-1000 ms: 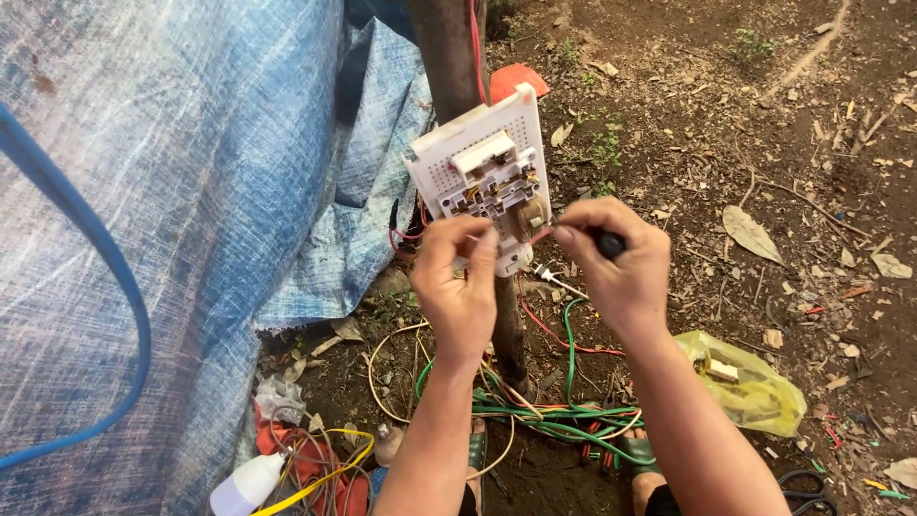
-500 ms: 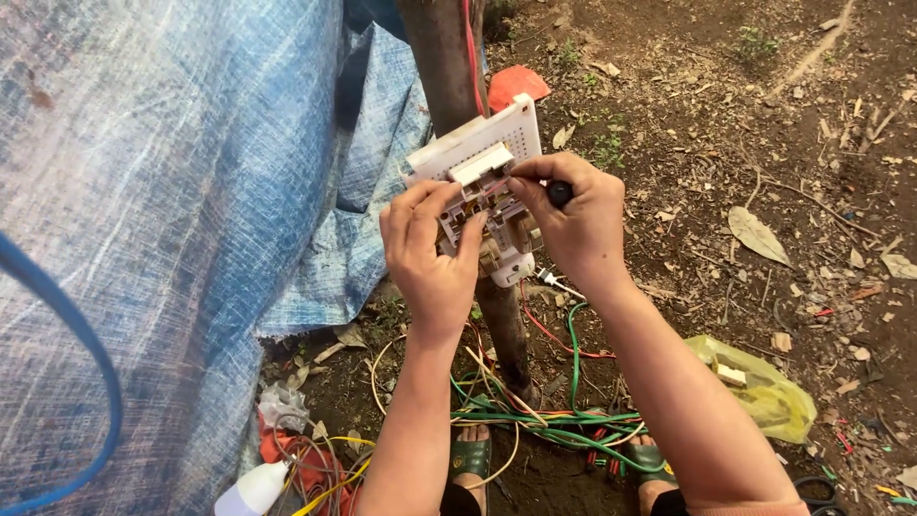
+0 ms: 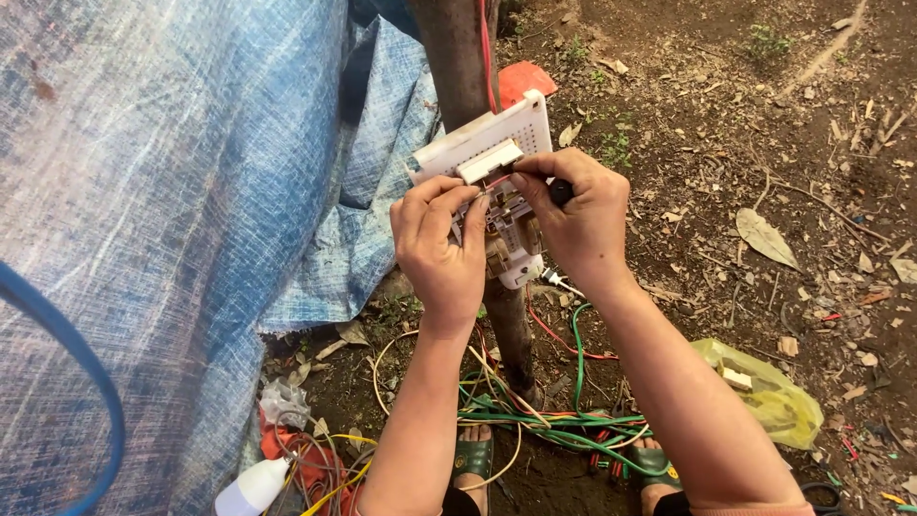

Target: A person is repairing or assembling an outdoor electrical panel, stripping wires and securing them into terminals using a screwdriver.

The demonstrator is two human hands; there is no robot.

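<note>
Change: against the earlier views, both hands had closed in on the white perforated plastic switch board point(image 3: 497, 143) fixed to the rough brown wooden post point(image 3: 458, 57); a second ago the right hand stood off to the side with its tool.
Meaning: judged from this, the work had moved from readying to fine work on the wiring at the board's open back.
Left hand point(image 3: 441, 247): fingertips pinched together on a thin red wire point(image 3: 497, 182) just below the board.
Right hand point(image 3: 573, 215): fingers clamped round a dark-handled tool point(image 3: 560, 192), its tip hidden at the terminals.
Board: hard, glossy, dotted with small holes, tilted.
Surroundings: woven blue tarpaulin point(image 3: 191, 191), crinkled; tangled green, red and yellow cables point(image 3: 535, 420) on bare leaf-strewn soil point(image 3: 764, 115); soft yellow plastic bag point(image 3: 764, 392); white plastic bottle point(image 3: 253, 487).
</note>
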